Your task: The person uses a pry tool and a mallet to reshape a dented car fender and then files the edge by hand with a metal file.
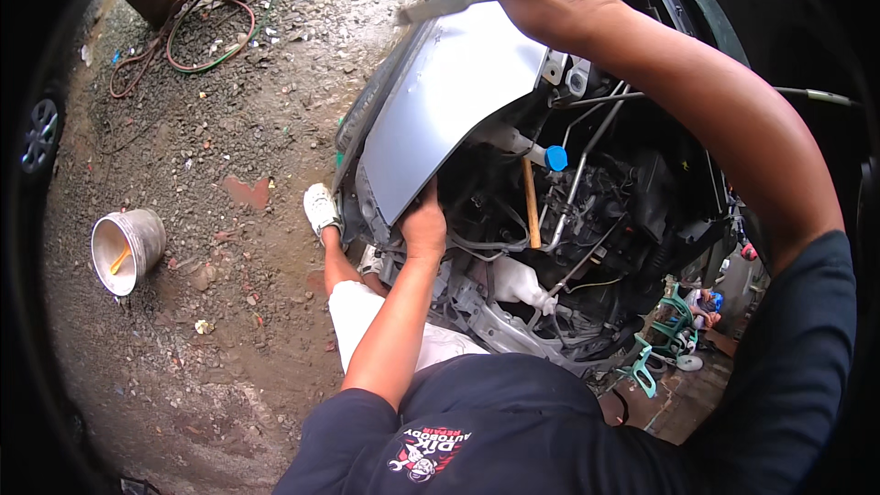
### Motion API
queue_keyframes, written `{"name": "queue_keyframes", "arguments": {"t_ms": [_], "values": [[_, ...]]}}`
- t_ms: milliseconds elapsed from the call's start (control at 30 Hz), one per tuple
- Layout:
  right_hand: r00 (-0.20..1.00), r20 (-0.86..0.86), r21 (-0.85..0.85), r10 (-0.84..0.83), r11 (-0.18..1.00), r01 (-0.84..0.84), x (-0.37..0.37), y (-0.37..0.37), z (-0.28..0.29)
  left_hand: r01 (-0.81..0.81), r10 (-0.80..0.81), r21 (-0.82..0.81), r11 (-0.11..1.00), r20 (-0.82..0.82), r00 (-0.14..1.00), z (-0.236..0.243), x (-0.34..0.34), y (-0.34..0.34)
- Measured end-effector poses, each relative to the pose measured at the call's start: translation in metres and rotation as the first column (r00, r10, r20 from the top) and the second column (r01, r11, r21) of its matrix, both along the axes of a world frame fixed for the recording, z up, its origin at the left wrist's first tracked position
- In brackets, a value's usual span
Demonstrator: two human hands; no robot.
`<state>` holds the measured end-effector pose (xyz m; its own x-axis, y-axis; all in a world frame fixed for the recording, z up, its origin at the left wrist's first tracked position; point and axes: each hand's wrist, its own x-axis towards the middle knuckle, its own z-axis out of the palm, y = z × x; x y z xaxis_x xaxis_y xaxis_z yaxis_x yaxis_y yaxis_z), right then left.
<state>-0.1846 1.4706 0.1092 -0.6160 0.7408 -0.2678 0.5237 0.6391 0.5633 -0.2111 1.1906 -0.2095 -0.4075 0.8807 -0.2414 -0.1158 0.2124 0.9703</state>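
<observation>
Gripping flat bar [445, 6] over silver fender [449, 92]

A silver-grey car fender panel [458, 92] runs aslant through the upper middle of the view, smooth and pale, broad at the far end and narrowing to a point at the near one. Its right edge sweeps in a curve; small marks dot the left part of its face. Across the far stretch, a flat, dull grey bar-shaped tool [445, 6] is held, its blunt free end pointing left.
</observation>
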Motion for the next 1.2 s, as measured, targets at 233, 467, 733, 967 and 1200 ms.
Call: {"name": "queue_keyframes", "arguments": {"t_ms": [233, 467, 733, 967, 1200], "values": [[1.0, -0.014, -0.237, -0.024, 0.971, 0.019, 0.022, 0.004, 0.007, 0.158, -0.146, -0.115, 0.981, 0.11, 0.983, 0.0, -0.006, 0.004], [0.984, -0.169, -0.164, 0.056, 0.983, -0.084, 0.034, 0.015, 0.007, 0.195, -0.184, 0.025, 0.98, -0.235, 0.954, 0.021, -0.009, 0.008], [0.975, 0.047, 0.036, 0.216, 0.975, -0.218, 0.03, 0.009, -0.004, 0.257, -0.256, -0.035, 0.966, -0.295, 0.921, 0.021, -0.011, 0.018], [0.994, 0.107, -0.142, -0.02, 0.989, 0.035, 0.01, -0.003, 0.006, 0.339, -0.298, -0.08, 0.937, -0.689, 0.661, 0.004, -0.012, 0.014], [0.993, 0.115, -0.156, 0.013, 0.988, 0.005, 0.038, 0.011, 0.005, 0.326, -0.238, -0.041, 0.945, -0.771, 0.591, 0.007, -0.004, 0.014]]}}
